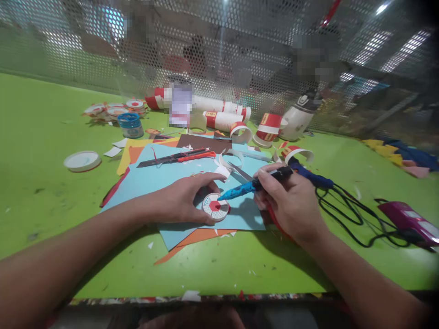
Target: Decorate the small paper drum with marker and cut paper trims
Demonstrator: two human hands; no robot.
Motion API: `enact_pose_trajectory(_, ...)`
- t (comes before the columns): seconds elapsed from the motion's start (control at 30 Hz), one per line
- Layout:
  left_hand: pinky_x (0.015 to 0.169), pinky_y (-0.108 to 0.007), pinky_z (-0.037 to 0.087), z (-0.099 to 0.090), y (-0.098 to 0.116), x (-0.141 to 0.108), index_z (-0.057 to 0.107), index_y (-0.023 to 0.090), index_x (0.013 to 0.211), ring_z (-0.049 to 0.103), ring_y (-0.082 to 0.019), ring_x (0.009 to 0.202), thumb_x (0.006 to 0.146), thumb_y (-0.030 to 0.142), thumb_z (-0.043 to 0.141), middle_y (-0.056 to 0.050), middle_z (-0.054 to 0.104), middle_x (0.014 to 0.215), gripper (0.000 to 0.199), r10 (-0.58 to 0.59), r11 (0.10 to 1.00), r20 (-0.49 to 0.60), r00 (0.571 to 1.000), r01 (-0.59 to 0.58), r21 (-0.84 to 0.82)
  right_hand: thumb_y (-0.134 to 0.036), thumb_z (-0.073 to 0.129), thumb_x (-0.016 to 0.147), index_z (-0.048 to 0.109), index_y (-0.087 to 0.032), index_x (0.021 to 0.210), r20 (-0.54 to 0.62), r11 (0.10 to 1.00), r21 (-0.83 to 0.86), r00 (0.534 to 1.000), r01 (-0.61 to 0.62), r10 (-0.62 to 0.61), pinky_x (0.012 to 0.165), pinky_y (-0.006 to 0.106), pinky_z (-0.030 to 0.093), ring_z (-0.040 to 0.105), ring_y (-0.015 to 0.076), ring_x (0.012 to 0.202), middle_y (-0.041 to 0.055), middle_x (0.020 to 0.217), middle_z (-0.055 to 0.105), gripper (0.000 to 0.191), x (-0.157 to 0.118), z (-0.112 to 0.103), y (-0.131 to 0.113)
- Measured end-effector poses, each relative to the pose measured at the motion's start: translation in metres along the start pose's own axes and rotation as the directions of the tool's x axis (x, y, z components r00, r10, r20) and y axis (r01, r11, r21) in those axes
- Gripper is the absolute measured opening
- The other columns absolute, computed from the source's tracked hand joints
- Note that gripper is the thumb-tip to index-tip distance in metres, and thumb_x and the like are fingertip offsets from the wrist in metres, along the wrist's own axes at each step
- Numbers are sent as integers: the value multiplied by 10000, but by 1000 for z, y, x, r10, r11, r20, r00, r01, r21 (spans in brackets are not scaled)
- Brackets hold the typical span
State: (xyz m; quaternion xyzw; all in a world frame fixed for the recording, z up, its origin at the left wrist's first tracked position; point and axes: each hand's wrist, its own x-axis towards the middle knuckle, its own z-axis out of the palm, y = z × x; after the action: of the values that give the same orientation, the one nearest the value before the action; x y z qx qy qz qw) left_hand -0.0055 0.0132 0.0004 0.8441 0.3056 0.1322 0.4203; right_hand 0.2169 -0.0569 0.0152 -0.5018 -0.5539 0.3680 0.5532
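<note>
My left hand [181, 196] is closed on the rim of a small round paper cup base [211, 214], thumb at its near side and fingers behind. A red hexagon marks its middle, with white segments and blue dots around it. My right hand [291, 201] grips a pen with a black body and a paint-smeared blue front [240, 188]; its tip meets the disc's face. Scissors [241, 172] show beside the right hand, blades pointing away and red handle partly hidden under the palm. Whether the hand also holds them I cannot tell. Blue paper sheets [168, 183] lie underneath.
A red-handled cutter [195, 156] lies on the sheets. Behind are a blue paint jar [130, 125], stacked paper cups [222, 120], and a flask [298, 116]. A white lid [82, 161] sits left. A glue gun [310, 175] and its black cable [350, 219] lie right.
</note>
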Motion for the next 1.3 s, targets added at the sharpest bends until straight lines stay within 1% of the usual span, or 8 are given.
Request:
enact_pose_trajectory(0.13, 898, -360, 465, 1, 2, 1, 377, 225, 1441, 582, -250, 1062, 673, 346, 792, -100, 599, 1240, 881, -7, 1000, -3, 1000, 7, 15, -307, 633, 888, 622, -195, 822, 40, 981, -176, 997, 76, -70, 461, 230, 431, 506, 92, 458, -54, 512, 560, 131, -3, 8, -6)
enact_pose_trajectory(0.3, 872, -350, 466, 3, 2, 0, 366, 225, 1448, 583, -238, 1016, 682, 337, 778, -93, 606, 1207, 877, 0, 999, -21, 1000, 1, 49, -293, 634, 878, 625, -188, 834, 34, 958, -250, 990, 140, -136, 456, 217, 423, 512, 86, 469, -57, 541, 563, 114, -6, 11, -7)
enact_pose_trajectory(0.47, 873, -350, 462, 4, 1, 0, 364, 236, 1445, 581, -236, 1011, 678, 343, 768, -79, 613, 1175, 873, 36, 996, -36, 999, -33, 84, -273, 643, 876, 656, -188, 855, 59, 912, -345, 975, 223, -216, 525, 245, 435, 531, 95, 528, -40, 613, 591, 89, -8, 11, -2)
enact_pose_trajectory(0.6, 874, -356, 455, 3, 4, 0, 370, 210, 1442, 584, -238, 1000, 670, 313, 765, -76, 628, 1135, 873, 34, 996, -30, 999, -32, 82, -282, 647, 870, 657, -183, 861, 86, 907, -353, 973, 229, -212, 530, 261, 432, 529, 102, 531, -38, 613, 587, 100, -10, 13, -1)
enact_pose_trajectory(0.83, 861, -354, 450, 2, 8, 0, 384, 181, 1431, 577, -250, 999, 670, 311, 749, -82, 640, 1099, 854, 48, 993, -26, 999, -45, 107, -282, 649, 866, 657, -187, 860, 75, 900, -367, 972, 235, -223, 509, 256, 427, 525, 101, 509, -44, 591, 584, 96, -11, 15, -1)
enact_pose_trajectory(1.03, 869, -361, 456, 2, 3, 0, 343, 198, 1460, 582, -254, 1016, 670, 334, 759, -100, 625, 1157, 903, 46, 996, -21, 999, -44, 75, -284, 651, 864, 658, -194, 854, 80, 885, -389, 967, 255, -243, 521, 267, 446, 542, 110, 518, -36, 604, 593, 91, -10, 16, 1)
enact_pose_trajectory(1.17, 872, -374, 455, 3, 0, 0, 333, 201, 1467, 580, -265, 1023, 676, 360, 760, -111, 616, 1164, 913, 56, 996, -21, 998, -54, 72, -292, 659, 864, 661, -208, 870, 66, 889, -380, 966, 257, -251, 518, 269, 447, 537, 109, 511, -34, 625, 604, 84, -11, 16, 3)
enact_pose_trajectory(1.3, 863, -373, 457, 4, 0, 0, 331, 211, 1465, 583, -262, 1008, 677, 366, 758, -106, 616, 1154, 910, 66, 995, -28, 997, -64, 79, -291, 655, 861, 654, -204, 864, 82, 887, -387, 967, 253, -240, 515, 274, 449, 542, 115, 514, -31, 622, 605, 87, -12, 16, 2)
